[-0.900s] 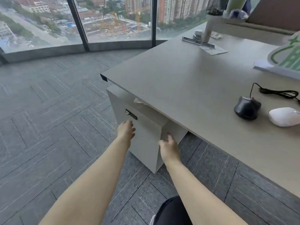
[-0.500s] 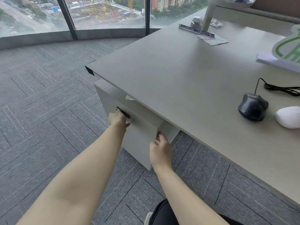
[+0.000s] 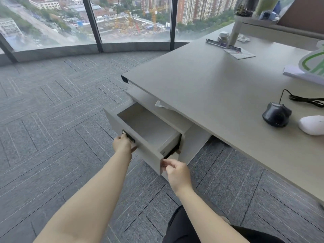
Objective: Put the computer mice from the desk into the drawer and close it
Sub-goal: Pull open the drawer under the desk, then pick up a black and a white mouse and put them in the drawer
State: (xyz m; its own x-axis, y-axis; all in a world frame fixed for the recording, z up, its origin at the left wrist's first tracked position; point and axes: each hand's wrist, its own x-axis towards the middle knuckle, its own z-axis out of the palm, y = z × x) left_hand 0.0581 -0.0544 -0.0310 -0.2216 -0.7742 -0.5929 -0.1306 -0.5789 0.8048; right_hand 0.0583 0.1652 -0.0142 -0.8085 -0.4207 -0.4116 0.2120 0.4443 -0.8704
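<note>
Black mouse (image 3: 276, 114) and white mouse (image 3: 312, 125) lie side by side at right edge of frame on desk (image 3: 210, 88), black one's cable end pointing toward upper right. Drawer (image 3: 149, 130) stands open at centre, well left of both mice. Left hand (image 3: 122, 144) clamped on drawer handle (image 3: 128, 135); right hand (image 3: 177, 172) loosely curled at the front's right corner, holding nothing.

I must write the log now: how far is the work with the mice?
Done: the drawer is pulled open. In hand: the left hand holds its handle, the right hand its corner. Left: the black mouse and white mouse lie on the desk; closing follows.
</note>
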